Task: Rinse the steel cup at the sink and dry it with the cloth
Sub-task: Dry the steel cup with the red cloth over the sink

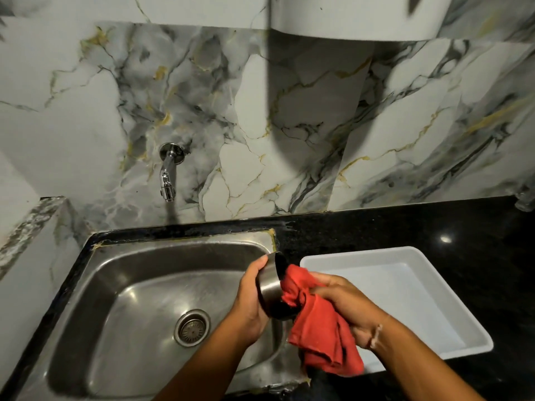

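The left hand (252,296) is cradling the cup (270,287) over the right edge of the sink (121,287), fingers (256,266) curled round its wall, mouth tipped toward the right. The right hand (344,302) is bunching the cloth (318,331), fingers closed on it, pushing a wad into the cup's mouth. Drying well probably calls for turning the cup against the cloth, reaching the base, then wiping the outside. The tap (167,175) is showing no water. A tray (405,285) is sitting just right on the dark surface (434,221); nothing is blocking the work.
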